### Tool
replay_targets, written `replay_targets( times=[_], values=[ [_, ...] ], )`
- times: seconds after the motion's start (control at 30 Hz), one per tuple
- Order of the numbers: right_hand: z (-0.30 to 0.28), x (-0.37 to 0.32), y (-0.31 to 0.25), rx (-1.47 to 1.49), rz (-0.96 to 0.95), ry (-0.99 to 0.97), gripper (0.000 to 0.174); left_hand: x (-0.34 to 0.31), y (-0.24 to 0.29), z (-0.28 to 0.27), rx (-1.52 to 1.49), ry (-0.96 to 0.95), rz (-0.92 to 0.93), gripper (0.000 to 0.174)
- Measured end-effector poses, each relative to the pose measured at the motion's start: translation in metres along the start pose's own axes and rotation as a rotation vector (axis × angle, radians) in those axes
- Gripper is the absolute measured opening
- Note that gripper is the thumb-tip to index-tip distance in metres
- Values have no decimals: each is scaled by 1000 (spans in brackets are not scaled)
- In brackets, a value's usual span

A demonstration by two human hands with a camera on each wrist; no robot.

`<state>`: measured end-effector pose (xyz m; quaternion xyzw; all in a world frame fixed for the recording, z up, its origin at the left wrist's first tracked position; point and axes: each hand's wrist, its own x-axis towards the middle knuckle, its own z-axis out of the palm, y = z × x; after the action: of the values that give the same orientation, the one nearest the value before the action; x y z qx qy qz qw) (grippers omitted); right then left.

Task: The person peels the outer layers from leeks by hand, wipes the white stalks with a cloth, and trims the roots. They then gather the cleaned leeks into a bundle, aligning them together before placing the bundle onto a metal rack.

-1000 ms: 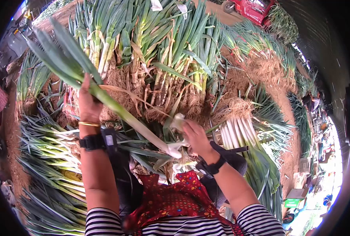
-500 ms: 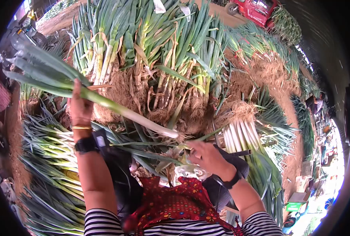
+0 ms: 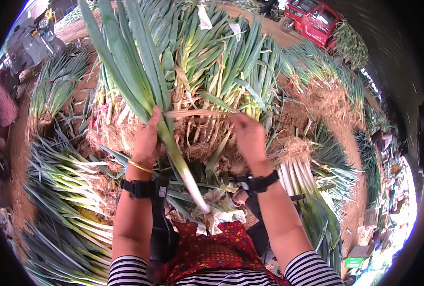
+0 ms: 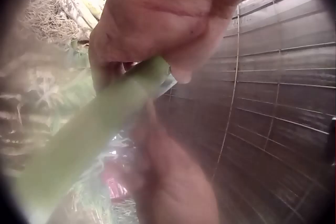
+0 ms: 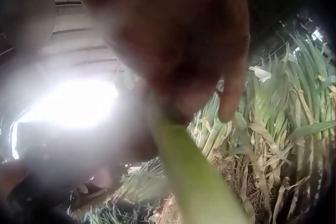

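My left hand [image 3: 147, 140] grips a large green onion [image 3: 179, 159] just below where its leaves fan out. Its leaves point up and away, and its white root end hangs down toward the apron. From the stalk a dry brown leaf strip [image 3: 197, 113] stretches sideways to my right hand [image 3: 249, 138], whose fingers pinch its far end. In the left wrist view the green stalk [image 4: 89, 127] passes under my palm. The right wrist view has the blurred stalk [image 5: 194, 176] below my hand, with its fingertips partly hidden.
Upright bundles of untrimmed green onions [image 3: 221, 66] with matted roots stand ahead. Cleaned onions with white stalks [image 3: 295, 171] lie to the right, and more [image 3: 73, 174] lie to the left. Peeled scraps [image 3: 221, 202] lie near the red apron [image 3: 212, 252]. A red vehicle [image 3: 312, 21] is parked behind.
My left hand has swung the onion from the left toward the middle, its leaves now steeper. My right hand has risen from near the root end and now holds the dry leaf strip.
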<state>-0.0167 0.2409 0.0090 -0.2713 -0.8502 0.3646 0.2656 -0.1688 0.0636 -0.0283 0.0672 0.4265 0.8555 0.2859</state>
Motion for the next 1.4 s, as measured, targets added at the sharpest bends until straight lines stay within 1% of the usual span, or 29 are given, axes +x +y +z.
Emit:
replay_targets(
  times=[0.03, 0.07, 0.1, 0.13, 0.17, 0.23, 0.27, 0.3, 0.33, 0.37, 0.43, 0.47, 0.6, 0.67, 0.7, 0.77, 0.8, 0.93, 1.0, 1.03, 1.1, 1.13, 1.17, 1.23, 1.27, 1.3, 1.37, 1.4],
  values=[
    [-5, 4, 36, 135, 30, 124, 17, 0, 4, -2, -5, 7, 5, 40],
    [-19, 1, 59, -166, -58, 169, 19, 0, 9, -4, -3, 19, 44, 40],
    [-22, -4, 90, -292, -22, 39, 25, 0, 12, -6, -1, 30, 83, 40],
    [-24, -14, 100, -531, 26, -303, 27, 2, 11, -10, -16, 79, 81, 40],
    [-25, -26, 109, -765, 77, -647, 31, 1, 11, -9, -19, 80, 82, 40],
    [-3, -56, 126, -556, -210, -494, 38, -1, 8, -6, 51, 120, 118, 40],
    [6, -54, 92, -286, -70, -534, 42, -1, 3, -4, 50, 120, 115, 40],
    [17, -50, 49, -11, 76, -563, 47, -1, -5, -2, 26, 78, 78, 38],
    [33, -48, 32, 244, 101, -592, 46, -2, -11, 3, 4, 31, 39, 36],
    [46, -46, 16, 501, 121, -611, 44, -6, -16, 13, 11, 24, 31, 36],
    [58, -39, -26, 443, 198, -535, 41, -15, -22, 34, -70, -64, 114, 31],
    [74, -37, -25, 367, -54, -304, 40, -14, -27, 36, -69, -74, 132, 29],
    [76, -37, -27, 376, -52, -268, 39, -17, -20, 35, -116, -87, 87, 27],
    [73, -38, -29, 437, 48, -284, 43, -14, -21, 25, -75, -112, 0, 24],
    [74, -37, -27, 436, 50, -286, 43, -13, -20, 22, -76, -109, -1, 24],
    [74, -34, -26, 626, 206, -288, 42, -12, -18, 21, -199, -252, -4, 26],
    [71, -37, -27, 531, 184, -246, 38, -11, -17, 22, -228, -317, 18, 31],
    [78, -38, -24, 607, 156, -216, 32, -14, -12, 17, -264, -365, 25, 33],
    [72, -38, -34, 180, -46, -83, 29, -20, -4, 27, 30, -88, 69, 35],
    [73, -40, -31, 178, -45, -81, 29, -20, -7, 29, 28, -91, 67, 35],
    [77, -42, -22, 221, -88, -72, 29, -17, -13, 28, 174, -21, 189, 42],
    [77, -43, -21, 256, -67, -110, 28, -18, -10, 26, 176, -33, 50, 48],
    [78, -43, -20, 258, -67, -116, 28, -18, -9, 24, 177, -27, 50, 48],
    [79, -40, -9, 357, -66, -80, 28, -14, -8, 21, 59, -136, -51, 56],
    [82, -36, 5, 151, -420, 23, 26, -11, -10, 21, 10, -107, -69, 55],
    [81, -35, 20, 149, -419, 24, 26, -12, -7, 19, 8, -109, -71, 55],
    [63, -28, 19, 757, 479, -223, 23, -17, 8, 19, -91, -131, -142, 53],
    [52, -28, 15, 875, 544, -184, 22, -20, 13, 20, -47, -128, -115, 53]
  ],
)
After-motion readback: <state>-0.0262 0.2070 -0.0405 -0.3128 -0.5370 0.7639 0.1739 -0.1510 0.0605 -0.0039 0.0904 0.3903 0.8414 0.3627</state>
